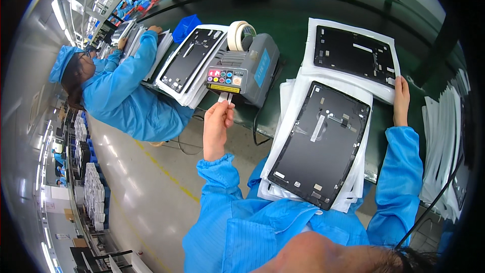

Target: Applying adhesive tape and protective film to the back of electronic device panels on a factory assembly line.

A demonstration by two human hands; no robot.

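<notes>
My left hand (217,124) pinches a short pale strip of tape (226,97) at the front opening of a grey tape dispenser (252,71) with coloured buttons. A cream tape roll (237,35) sits on top of the dispenser. My right hand (401,101) is closed on the right edge of a white foam sheet (305,65), which bears a flat black panel (348,50). Nearer me, a second black panel (323,141), with small pale pieces stuck on it, lies tilted on a stack of white sheets (283,151). My right fingertips are partly hidden at the sheet's edge.
Left of the dispenser, another black panel (189,60) lies on stacked white sheets beside a blue bin (186,28). A co-worker in blue (131,91) handles stacks farther left. More white-wrapped panels (439,141) stand at the right. A dark cable (260,131) hangs below the dispenser.
</notes>
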